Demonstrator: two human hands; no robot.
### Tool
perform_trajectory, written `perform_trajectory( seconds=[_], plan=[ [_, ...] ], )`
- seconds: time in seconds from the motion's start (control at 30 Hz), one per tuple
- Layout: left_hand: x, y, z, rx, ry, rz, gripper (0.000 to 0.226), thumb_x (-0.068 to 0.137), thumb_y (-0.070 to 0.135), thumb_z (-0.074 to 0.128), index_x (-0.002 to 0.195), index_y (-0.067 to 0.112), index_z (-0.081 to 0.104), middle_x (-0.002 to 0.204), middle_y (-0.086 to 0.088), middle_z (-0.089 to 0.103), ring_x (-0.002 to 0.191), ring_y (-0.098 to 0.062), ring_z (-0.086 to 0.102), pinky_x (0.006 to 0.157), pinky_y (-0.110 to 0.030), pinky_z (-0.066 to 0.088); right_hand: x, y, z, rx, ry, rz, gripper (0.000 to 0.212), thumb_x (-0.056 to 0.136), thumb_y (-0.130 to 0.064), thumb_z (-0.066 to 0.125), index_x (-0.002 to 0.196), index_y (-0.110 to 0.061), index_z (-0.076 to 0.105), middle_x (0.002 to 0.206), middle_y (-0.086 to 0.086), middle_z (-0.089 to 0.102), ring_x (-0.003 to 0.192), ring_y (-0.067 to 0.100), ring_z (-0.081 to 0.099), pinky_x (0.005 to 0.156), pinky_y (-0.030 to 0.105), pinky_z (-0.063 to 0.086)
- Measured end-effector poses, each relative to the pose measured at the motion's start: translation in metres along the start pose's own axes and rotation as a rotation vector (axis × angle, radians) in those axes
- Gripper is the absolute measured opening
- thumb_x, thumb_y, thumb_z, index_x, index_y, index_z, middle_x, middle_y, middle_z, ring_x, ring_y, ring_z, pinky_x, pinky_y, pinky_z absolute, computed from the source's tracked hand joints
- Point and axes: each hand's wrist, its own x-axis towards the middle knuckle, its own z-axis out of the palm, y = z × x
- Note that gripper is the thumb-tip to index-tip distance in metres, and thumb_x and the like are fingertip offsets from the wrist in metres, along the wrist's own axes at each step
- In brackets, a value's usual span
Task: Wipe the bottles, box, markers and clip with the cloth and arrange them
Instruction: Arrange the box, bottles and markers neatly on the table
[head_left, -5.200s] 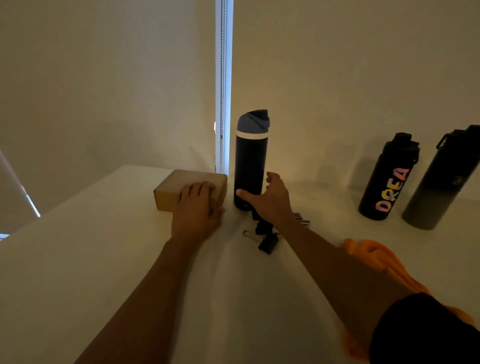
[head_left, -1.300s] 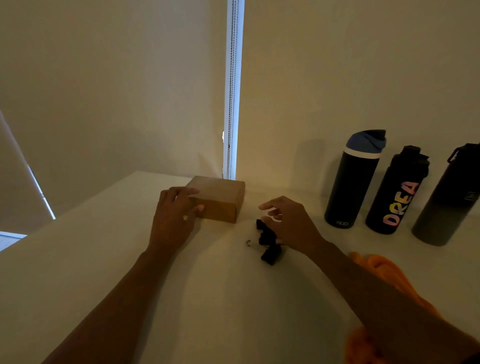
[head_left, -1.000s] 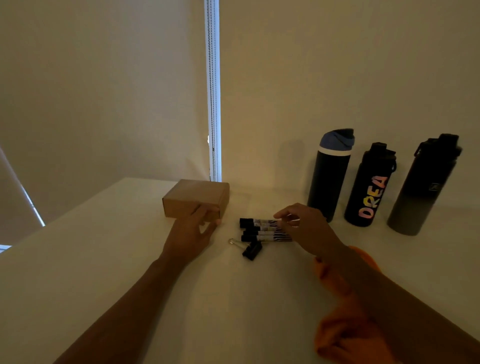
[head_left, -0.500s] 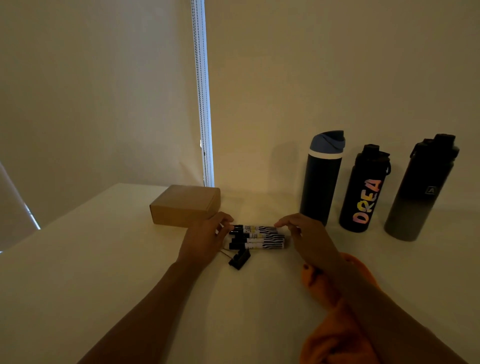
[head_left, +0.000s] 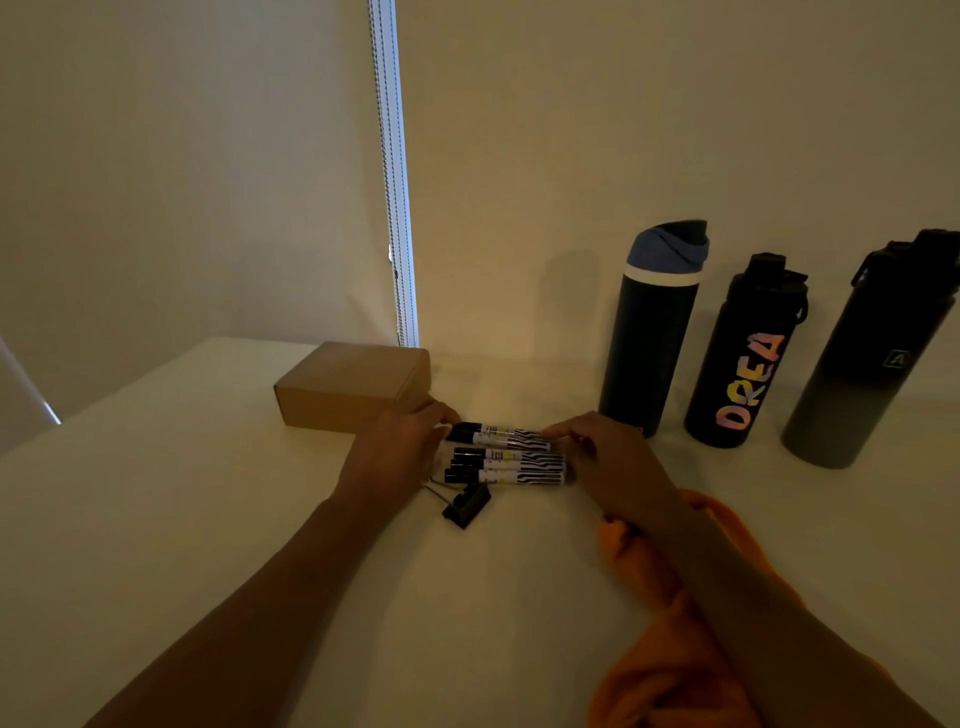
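Note:
Several black-capped markers (head_left: 506, 464) lie side by side on the white table (head_left: 208, 519). My left hand (head_left: 395, 452) pinches the cap end of the farthest marker (head_left: 498, 435), and my right hand (head_left: 613, 460) pinches its other end. That marker sits slightly apart from the rest. A black binder clip (head_left: 466, 504) lies just in front of the markers. The brown cardboard box (head_left: 353, 387) is behind my left hand. Three bottles stand in a row at the right: a blue-lidded one (head_left: 652, 332), a black "DREA" one (head_left: 743, 358) and a grey one (head_left: 862, 364). The orange cloth (head_left: 670, 649) lies under my right forearm.
A wall and a window blind with a bead cord (head_left: 397, 208) rise directly behind the table. The table's left edge runs diagonally at the far left.
The blue-lidded bottle has gone from the middle to the row at the right. My left hand left the box and both hands closed in on the markers, now lined up.

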Motion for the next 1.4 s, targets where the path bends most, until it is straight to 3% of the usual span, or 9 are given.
perform_trajectory(
  seconds=[0.13, 0.33, 0.5, 0.63, 0.83, 1.0, 1.1, 1.23, 1.4],
  plan=[
    [-0.003, 0.012, -0.001, -0.086, 0.001, 0.000, 0.017, 0.103, 0.018, 0.057, 0.113, 0.023, 0.070, 0.107, 0.007, 0.067, 0.081, -0.008, 0.061, 0.066, -0.024, 0.051, -0.005, -0.006, -0.004, 0.004, -0.025, 0.004, 0.021, 0.100, -0.027, 0.057, 0.116, -0.031, 0.071, 0.113, -0.007, 0.062, 0.099, 0.004, 0.058, 0.090, 0.019, 0.049],
    [-0.007, 0.034, 0.008, -0.096, -0.111, 0.041, 0.028, 0.106, 0.033, 0.044, 0.130, 0.032, 0.059, 0.109, 0.011, 0.058, 0.099, -0.007, 0.051, 0.082, -0.034, 0.051, -0.008, -0.013, -0.008, -0.020, 0.017, -0.003, 0.014, 0.095, -0.024, 0.065, 0.105, -0.033, 0.071, 0.100, -0.011, 0.065, 0.093, 0.003, 0.058, 0.089, 0.029, 0.053],
    [-0.007, 0.041, 0.012, 0.138, -0.161, 0.046, 0.045, 0.106, 0.055, 0.023, 0.134, 0.045, 0.057, 0.107, 0.012, 0.052, 0.102, -0.010, 0.044, 0.093, -0.037, 0.039, -0.010, -0.013, -0.007, -0.019, 0.052, -0.013, 0.013, 0.092, -0.030, 0.069, 0.103, -0.035, 0.071, 0.095, -0.013, 0.064, 0.091, 0.002, 0.060, 0.085, 0.028, 0.054],
    [-0.007, 0.039, 0.012, 0.187, -0.198, -0.004, 0.057, 0.105, 0.060, 0.010, 0.138, 0.044, 0.053, 0.108, 0.011, 0.054, 0.104, -0.011, 0.044, 0.097, -0.038, 0.037, -0.009, -0.015, -0.010, -0.078, 0.010, -0.014, 0.015, 0.095, -0.036, 0.064, 0.109, -0.038, 0.069, 0.098, -0.011, 0.058, 0.088, 0.002, 0.055, 0.076, 0.014, 0.044],
    [-0.006, 0.038, 0.014, 0.173, -0.189, -0.052, 0.060, 0.101, 0.065, 0.014, 0.138, 0.039, 0.054, 0.134, 0.013, 0.059, 0.126, -0.011, 0.048, 0.107, -0.044, 0.035, -0.008, -0.014, -0.006, -0.113, 0.001, -0.007, 0.019, 0.096, -0.032, 0.062, 0.113, -0.037, 0.071, 0.101, -0.010, 0.055, 0.091, 0.003, 0.050, 0.075, 0.011, 0.036],
    [-0.003, 0.035, 0.014, 0.152, -0.183, -0.123, 0.062, 0.100, 0.069, 0.018, 0.142, 0.038, 0.052, 0.143, 0.011, 0.057, 0.133, -0.012, 0.047, 0.111, -0.043, 0.034, -0.007, -0.018, -0.008, -0.123, -0.034, 0.008, 0.023, 0.097, -0.029, 0.062, 0.117, -0.036, 0.070, 0.107, -0.010, 0.056, 0.095, 0.003, 0.049, 0.076, 0.011, 0.033],
    [-0.001, 0.031, 0.015, 0.152, -0.160, -0.115, 0.054, 0.100, 0.067, 0.027, 0.141, 0.042, 0.052, 0.136, 0.012, 0.061, 0.127, -0.011, 0.050, 0.108, -0.042, 0.038, -0.005, -0.019, -0.008, -0.121, -0.050, 0.012, 0.026, 0.098, -0.029, 0.060, 0.122, -0.036, 0.068, 0.110, -0.009, 0.058, 0.097, 0.003, 0.050, 0.074, 0.008, 0.032],
    [0.001, 0.035, 0.018, 0.165, -0.087, -0.104, 0.040, 0.098, 0.066, 0.038, 0.124, 0.048, 0.063, 0.115, 0.018, 0.065, 0.109, -0.008, 0.054, 0.096, -0.036, 0.039, -0.001, -0.020, -0.006, -0.123, -0.083, 0.025, 0.026, 0.099, -0.030, 0.059, 0.122, -0.038, 0.067, 0.111, -0.010, 0.060, 0.099, 0.005, 0.053, 0.072, 0.006, 0.031],
    [0.002, 0.037, 0.019, 0.142, -0.061, -0.159, 0.045, 0.094, 0.072, 0.039, 0.115, 0.044, 0.067, 0.111, 0.018, 0.066, 0.107, -0.008, 0.056, 0.093, -0.035, 0.045, -0.001, -0.025, -0.006, -0.075, -0.042, 0.016, 0.024, 0.098, -0.032, 0.061, 0.119, -0.038, 0.070, 0.109, -0.011, 0.062, 0.096, 0.003, 0.055, 0.077, 0.010, 0.038]
  ],
)
